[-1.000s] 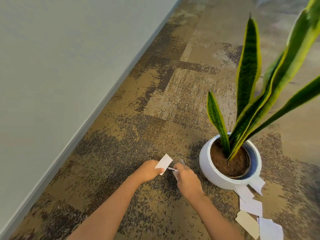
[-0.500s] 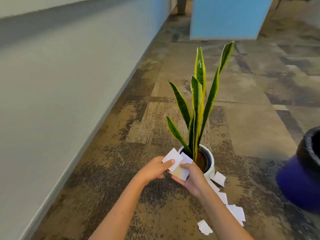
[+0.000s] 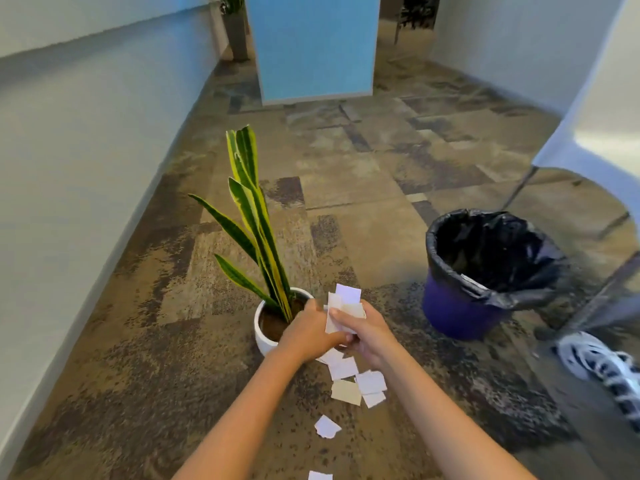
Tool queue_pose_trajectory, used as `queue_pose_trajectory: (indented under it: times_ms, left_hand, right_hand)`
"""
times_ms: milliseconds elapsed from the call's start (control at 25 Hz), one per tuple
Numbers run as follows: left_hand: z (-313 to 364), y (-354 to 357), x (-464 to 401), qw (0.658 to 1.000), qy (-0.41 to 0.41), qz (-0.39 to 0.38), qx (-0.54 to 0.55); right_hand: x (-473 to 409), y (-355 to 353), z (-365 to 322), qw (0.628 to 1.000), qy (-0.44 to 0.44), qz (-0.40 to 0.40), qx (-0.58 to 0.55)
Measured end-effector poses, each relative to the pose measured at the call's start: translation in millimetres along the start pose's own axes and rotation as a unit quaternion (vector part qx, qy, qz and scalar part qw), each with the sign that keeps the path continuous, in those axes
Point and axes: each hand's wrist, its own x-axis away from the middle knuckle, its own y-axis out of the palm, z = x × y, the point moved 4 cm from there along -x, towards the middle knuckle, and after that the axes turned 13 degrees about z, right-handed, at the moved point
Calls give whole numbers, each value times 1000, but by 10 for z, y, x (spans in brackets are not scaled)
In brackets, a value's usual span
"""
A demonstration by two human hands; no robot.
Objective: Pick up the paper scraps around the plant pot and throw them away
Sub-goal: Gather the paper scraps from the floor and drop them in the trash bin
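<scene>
A white round plant pot (image 3: 260, 332) with a tall green-and-yellow striped plant (image 3: 254, 216) stands on the carpet. In front of the pot my right hand (image 3: 365, 332) grips a bunch of white paper scraps (image 3: 343, 304). My left hand (image 3: 308, 332) meets it from the left, fingers curled against the same bunch. Several more white scraps (image 3: 356, 384) lie on the carpet just below my hands, with single scraps (image 3: 326, 426) nearer me. A purple waste bin with a black liner (image 3: 485, 271) stands open to the right of the pot.
A grey wall (image 3: 86, 168) runs along the left. A blue panel (image 3: 311, 46) stands at the far end. White table legs and a surface (image 3: 588, 133) are at the right, with a white patterned shoe (image 3: 602, 368) on the floor beside the bin.
The view has risen and pulled back, bringing the bin fully into sight. My hands have lifted from the floor left of the pot, gathering the scraps into one bunch held by both.
</scene>
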Motion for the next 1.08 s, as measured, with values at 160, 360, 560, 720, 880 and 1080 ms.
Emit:
queue_pose_trajectory:
  times_ms: [160, 360, 560, 720, 880, 1080]
  left_hand:
    - [547, 285, -264, 998, 62, 19, 12]
    - [978, 653, -545, 994, 45, 56, 82]
    - [550, 1089, -704, 999, 29, 27, 7]
    - [9, 1343, -681, 990, 46, -22, -131]
    - [-282, 1441, -668, 981, 76, -28, -176]
    - [-666, 1594, -502, 974, 78, -74, -200]
  right_hand:
    - [-135, -629, -210, 995, -35, 94, 6]
    - [-405, -1356, -740, 971, -112, 204, 46]
    - [-784, -2143, -1361, 906, -168, 338, 194]
    - [-1127, -2452, -1576, 887, -117, 334, 296]
    - [-1288, -2392, -1675, 889, -124, 258, 358]
    - [-1229, -2164, -1502, 747, -317, 351, 468]
